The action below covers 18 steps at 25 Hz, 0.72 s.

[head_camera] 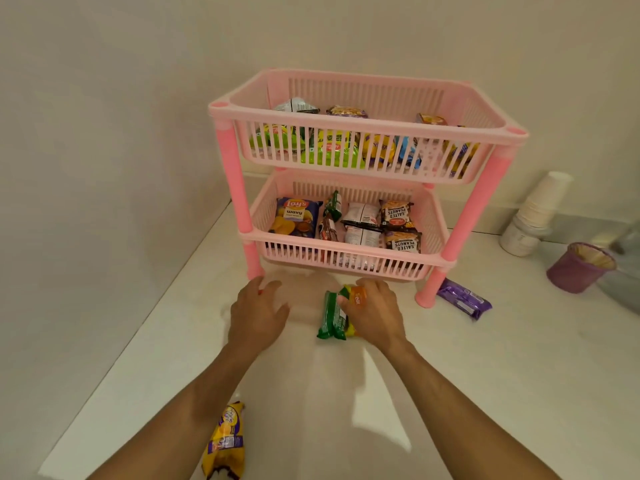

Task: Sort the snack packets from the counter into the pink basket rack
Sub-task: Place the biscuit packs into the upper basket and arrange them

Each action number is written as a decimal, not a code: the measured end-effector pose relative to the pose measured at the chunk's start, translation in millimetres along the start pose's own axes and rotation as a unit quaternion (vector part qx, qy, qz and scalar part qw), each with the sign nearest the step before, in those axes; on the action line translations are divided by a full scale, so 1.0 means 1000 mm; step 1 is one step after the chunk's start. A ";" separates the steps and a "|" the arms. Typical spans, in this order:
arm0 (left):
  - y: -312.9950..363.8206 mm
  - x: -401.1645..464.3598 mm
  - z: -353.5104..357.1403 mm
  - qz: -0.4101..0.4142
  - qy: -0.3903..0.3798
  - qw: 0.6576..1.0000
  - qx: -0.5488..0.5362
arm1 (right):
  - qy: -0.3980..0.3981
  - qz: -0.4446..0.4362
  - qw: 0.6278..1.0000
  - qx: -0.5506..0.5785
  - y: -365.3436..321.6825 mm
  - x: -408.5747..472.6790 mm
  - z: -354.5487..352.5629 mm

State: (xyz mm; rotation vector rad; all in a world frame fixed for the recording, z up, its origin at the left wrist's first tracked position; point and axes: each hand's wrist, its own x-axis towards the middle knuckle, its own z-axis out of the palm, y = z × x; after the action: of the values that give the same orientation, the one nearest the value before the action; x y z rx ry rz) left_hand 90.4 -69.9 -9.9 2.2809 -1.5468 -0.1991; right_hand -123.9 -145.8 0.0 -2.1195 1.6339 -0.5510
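Note:
A pink two-tier basket rack (349, 255) stands on the white counter against the wall. Both tiers hold several snack packets; a blue Lays bag (295, 217) lies in the lower tier at the left. My right hand (375, 311) is closed on a green and orange packet (333, 315) on the counter just in front of the rack. My left hand (258, 311) hovers open beside the rack's front left leg, holding nothing. A purple packet (464, 298) lies by the front right leg. A yellow packet (225, 441) lies near the counter's front edge, under my left forearm.
A stack of white paper cups (535, 211) leans against the back wall at the right. A small purple bin (580, 266) with a liner stands in front of it. A wall borders the counter on the left.

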 end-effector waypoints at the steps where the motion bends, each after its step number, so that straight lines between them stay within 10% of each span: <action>1: -0.004 -0.001 0.006 -0.022 -0.017 1.000 0.011 | -0.028 0.032 0.999 0.009 0.003 0.000 0.004; 18: -0.011 -0.022 0.022 -0.051 -0.065 0.992 -0.095 | -0.190 0.067 0.975 -0.097 -0.015 -0.001 0.036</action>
State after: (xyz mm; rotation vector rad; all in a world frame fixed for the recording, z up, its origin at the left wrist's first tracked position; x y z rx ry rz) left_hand 84.5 -51.3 -36.0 2.2345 -1.4066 -0.5105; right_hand -92.2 -138.0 -22.3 -2.0673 1.6400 0.0608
